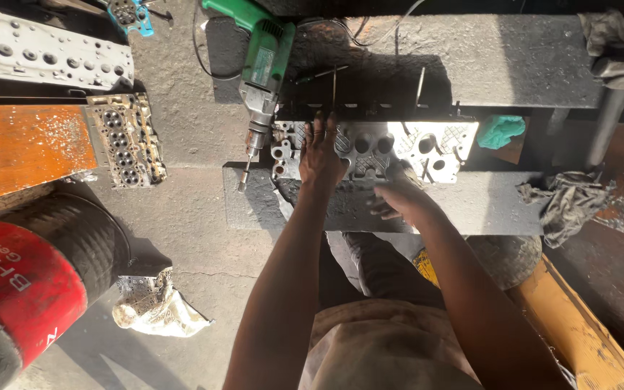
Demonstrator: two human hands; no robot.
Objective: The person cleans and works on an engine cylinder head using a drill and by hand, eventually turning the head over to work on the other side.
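A grey metal cylinder head (406, 144) with several round ports lies on a dark bench (485, 206) in front of me. My left hand (321, 153) rests flat on its left part, fingers spread. Blurred by movement, my right hand (399, 198) hovers at the head's near edge, with fingers loosely curled; nothing shows in it. A green electric drill (263, 68) lies just left of the head, its bit pointing toward me.
A second cylinder head (126, 141) and a long grey metal plate (45, 54) lie at left beside an orange surface (23, 148). A red and black cylinder (27, 289) sits lower left. Rags (565, 202) and a teal cloth (501, 130) are at right.
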